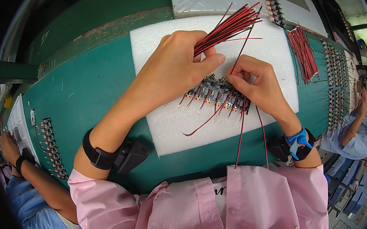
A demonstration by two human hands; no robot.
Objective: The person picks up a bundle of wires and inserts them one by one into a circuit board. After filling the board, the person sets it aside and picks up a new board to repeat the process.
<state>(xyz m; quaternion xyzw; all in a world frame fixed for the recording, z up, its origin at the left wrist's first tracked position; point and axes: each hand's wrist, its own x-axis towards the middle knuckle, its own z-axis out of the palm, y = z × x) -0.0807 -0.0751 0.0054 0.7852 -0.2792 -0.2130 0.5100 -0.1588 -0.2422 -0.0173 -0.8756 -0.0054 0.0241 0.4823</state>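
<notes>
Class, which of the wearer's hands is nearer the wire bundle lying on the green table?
Right. The right hand is left of the wire bundle, over white foam; the left hand is farther left, gripping other wires.

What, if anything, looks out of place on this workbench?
Mostly orderly, but a few thin pale scraps lie strewn on the green tabletop, left of the white foam sheet, resembling loose offcuts. Nothing looks clearly damaged.

A fanned bundle of thin red-and-black wires (pixel 230 28) slants at upper centre; small dark circuit boards (pixel 210 90) lie rowed mid-frame.
</notes>
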